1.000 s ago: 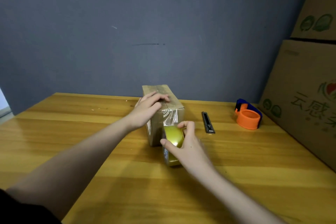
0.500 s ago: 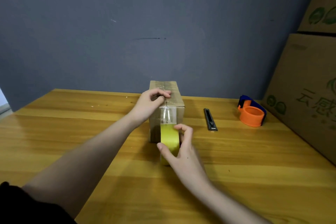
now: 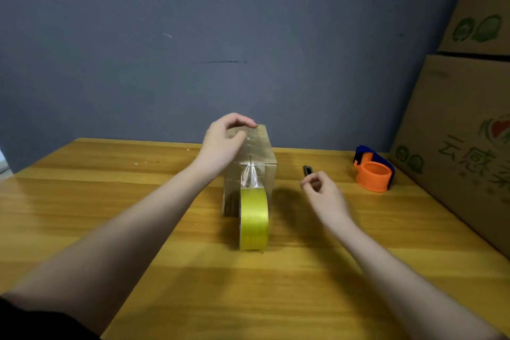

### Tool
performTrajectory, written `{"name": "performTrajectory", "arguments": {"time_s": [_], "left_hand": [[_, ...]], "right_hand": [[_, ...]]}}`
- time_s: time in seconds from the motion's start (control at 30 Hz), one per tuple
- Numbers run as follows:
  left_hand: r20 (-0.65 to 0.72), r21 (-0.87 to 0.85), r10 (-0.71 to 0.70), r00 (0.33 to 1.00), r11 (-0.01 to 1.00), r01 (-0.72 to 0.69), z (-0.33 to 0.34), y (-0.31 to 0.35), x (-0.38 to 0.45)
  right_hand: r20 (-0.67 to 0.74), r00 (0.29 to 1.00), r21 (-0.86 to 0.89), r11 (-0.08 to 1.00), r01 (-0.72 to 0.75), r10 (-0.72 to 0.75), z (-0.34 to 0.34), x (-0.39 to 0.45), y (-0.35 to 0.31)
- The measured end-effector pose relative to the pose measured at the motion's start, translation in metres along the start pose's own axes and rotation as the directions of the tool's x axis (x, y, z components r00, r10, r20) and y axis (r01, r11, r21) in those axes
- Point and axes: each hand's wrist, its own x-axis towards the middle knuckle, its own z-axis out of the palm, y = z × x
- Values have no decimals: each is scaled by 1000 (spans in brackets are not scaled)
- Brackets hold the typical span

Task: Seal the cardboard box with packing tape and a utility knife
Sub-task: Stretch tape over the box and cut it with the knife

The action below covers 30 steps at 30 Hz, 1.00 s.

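Observation:
A small cardboard box [image 3: 263, 153] stands on the wooden table [image 3: 124, 201], its top seam covered with clear tape. My left hand [image 3: 220, 146] arches over the box's top, fingertips at its far left edge. A yellow roll of packing tape [image 3: 253, 218] stands on edge in front of the box; a crumpled clear tape strip [image 3: 249, 178] runs from it up to the box's near top edge. My right hand [image 3: 324, 196], fingers loosely curled and holding nothing, hovers right of the box over the near end of the black utility knife [image 3: 307, 170].
An orange and blue tape dispenser [image 3: 374, 172] sits at the back right of the table. Large printed cardboard cartons [image 3: 455, 146] are stacked along the right edge. A grey wall stands behind the table.
My right hand let go of the tape roll and moved right to the knife. The roll now stands by itself. My left hand slid toward the far end of the box top.

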Motion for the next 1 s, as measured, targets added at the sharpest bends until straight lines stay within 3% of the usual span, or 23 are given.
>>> {"name": "performTrajectory", "arguments": {"time_s": [0.1,0.2,0.33,0.47,0.53,0.67,0.87,0.93,1.0], "left_hand": [[67,-163,31,997,986,-19,25,35,-9],[203,-211,-19,979,976,63,68,52,-21],[274,-178,-287,918,923,341,128,36,-33],[252,-85,-528,811,822,563,162,11,-48],[247,-105,-610,753,755,647,170,4,-53],[316,-306,-657,685,612,729,174,4,-64],[338,-508,-711,617,414,755,173,-15,-67],[359,-526,-712,604,381,761,170,-19,-73],[345,-528,-697,629,409,744,168,-24,-77]], "right_hand": [[-46,994,-267,957,-112,104,-7,37,23],[-35,992,-420,898,-127,123,-7,51,36],[116,990,-568,823,3,76,0,46,41],[152,988,-687,716,128,-31,6,35,50],[127,987,-687,710,157,-96,4,32,57],[115,973,-621,750,229,-201,-4,20,62],[-20,968,-330,916,229,-249,-15,-12,52],[-41,960,-243,935,258,-275,-14,-25,46],[-39,942,-223,922,316,-332,-11,-33,43]]}}
